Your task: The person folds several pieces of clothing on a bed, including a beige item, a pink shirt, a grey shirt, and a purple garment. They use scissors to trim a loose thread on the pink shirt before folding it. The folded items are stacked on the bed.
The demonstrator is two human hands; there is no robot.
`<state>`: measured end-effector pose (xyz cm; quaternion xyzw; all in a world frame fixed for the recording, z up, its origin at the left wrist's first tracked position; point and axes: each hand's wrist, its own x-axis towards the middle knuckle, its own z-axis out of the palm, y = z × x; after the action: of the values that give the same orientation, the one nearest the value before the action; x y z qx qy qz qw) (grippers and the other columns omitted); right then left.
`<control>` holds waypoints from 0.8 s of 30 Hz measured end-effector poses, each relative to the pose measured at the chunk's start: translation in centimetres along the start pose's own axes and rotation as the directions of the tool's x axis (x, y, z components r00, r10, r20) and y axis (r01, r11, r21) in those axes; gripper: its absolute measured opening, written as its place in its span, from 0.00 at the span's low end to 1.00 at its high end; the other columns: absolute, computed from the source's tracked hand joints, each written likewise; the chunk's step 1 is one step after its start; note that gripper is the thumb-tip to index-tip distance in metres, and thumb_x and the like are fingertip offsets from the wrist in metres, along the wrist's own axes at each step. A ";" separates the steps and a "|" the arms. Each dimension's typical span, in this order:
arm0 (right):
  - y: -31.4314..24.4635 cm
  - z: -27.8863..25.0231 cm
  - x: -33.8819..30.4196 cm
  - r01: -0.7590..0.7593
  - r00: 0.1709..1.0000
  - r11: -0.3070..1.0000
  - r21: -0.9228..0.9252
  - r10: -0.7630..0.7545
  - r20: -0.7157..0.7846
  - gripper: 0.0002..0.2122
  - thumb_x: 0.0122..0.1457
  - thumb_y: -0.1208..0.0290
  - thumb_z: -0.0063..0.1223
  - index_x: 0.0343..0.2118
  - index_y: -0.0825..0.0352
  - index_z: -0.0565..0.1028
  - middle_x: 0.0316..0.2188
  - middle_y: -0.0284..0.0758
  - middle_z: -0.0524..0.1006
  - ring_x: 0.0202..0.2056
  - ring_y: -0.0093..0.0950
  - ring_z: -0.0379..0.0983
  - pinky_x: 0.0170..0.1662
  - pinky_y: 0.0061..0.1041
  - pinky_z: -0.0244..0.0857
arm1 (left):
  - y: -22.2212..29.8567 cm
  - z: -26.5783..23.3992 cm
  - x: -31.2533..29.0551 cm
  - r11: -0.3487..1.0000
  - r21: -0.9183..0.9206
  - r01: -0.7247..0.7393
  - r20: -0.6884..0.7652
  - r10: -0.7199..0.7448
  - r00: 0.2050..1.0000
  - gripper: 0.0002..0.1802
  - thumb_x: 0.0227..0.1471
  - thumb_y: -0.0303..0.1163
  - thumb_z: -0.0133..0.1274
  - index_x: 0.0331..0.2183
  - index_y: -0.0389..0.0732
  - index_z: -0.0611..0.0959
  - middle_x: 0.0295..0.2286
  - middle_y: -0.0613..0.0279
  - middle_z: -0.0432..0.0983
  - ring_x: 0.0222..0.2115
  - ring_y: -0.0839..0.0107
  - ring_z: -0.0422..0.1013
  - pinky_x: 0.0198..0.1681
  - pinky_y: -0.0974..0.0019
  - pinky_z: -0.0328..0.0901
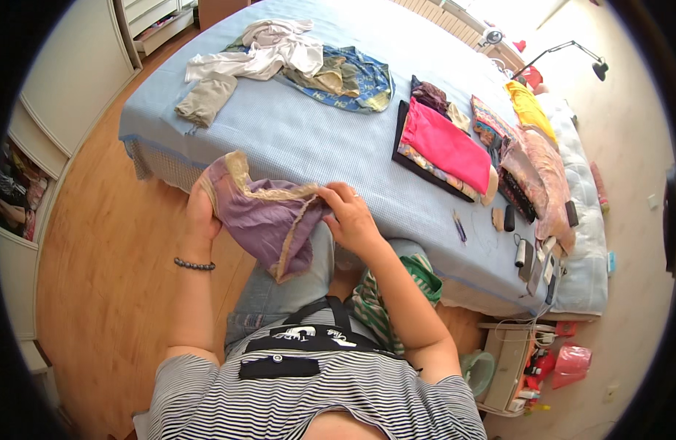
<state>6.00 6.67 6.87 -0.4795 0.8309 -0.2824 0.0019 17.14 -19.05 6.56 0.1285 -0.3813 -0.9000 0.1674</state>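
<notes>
A thin purple cloth with cream edging point(268, 224) is stretched between my hands above my lap, in front of the bed's side. At its left end my left hand point(203, 211) grips it, the fingers partly hidden behind the fabric. My right hand point(347, 218) pinches the cream edging at the other end, thumb and fingertips closed on it. The cloth's lower corner hangs down over my thigh. On my right thigh lies a green and white striped cloth point(382, 304), crumpled and partly covered by my right forearm.
The bed point(294, 139) holds a white garment point(268, 55), a folded khaki cloth point(206, 100), a blue patterned cloth point(378, 77) and a stack topped by a pink cloth point(448, 143). Blue pens point(460, 227) lie nearer me. A small shelf point(503, 367) stands at right.
</notes>
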 end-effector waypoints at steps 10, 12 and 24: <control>2.6 2.2 -0.9 -0.209 0.928 0.949 0.236 0.269 -0.257 0.06 0.46 0.80 0.51 0.29 0.67 0.75 0.25 0.37 0.72 0.32 0.37 0.70 0.36 0.32 0.65 | -1.0 -1.9 3.2 0.834 0.462 -0.301 -0.149 0.408 0.901 0.19 0.52 0.23 0.49 0.47 0.34 0.70 0.43 0.57 0.70 0.42 0.69 0.68 0.44 0.65 0.66; 2.8 1.2 -1.1 -0.174 0.893 0.939 0.295 0.277 -0.356 0.07 0.46 0.80 0.49 0.30 0.68 0.74 0.24 0.38 0.73 0.27 0.36 0.71 0.31 0.30 0.64 | -3.1 -3.1 2.0 0.263 0.895 -0.361 0.124 0.630 0.766 0.23 0.48 0.24 0.55 0.48 0.36 0.70 0.44 0.58 0.68 0.43 0.68 0.67 0.45 0.64 0.65; 0.3 -6.1 -0.8 -0.188 0.864 0.928 -0.320 0.001 -0.503 0.05 0.47 0.79 0.49 0.28 0.66 0.69 0.26 0.40 0.69 0.26 0.44 0.70 0.31 0.39 0.65 | 1.5 3.9 -2.2 -0.299 0.861 -0.411 0.508 0.532 0.678 0.13 0.46 0.19 0.47 0.35 0.42 0.77 0.30 0.55 0.71 0.31 0.53 0.70 0.32 0.58 0.65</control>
<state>4.48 10.24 11.59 -0.3413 0.8636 -0.2387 -0.2842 18.04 -16.64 10.50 0.0798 -0.8994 -0.1919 0.3845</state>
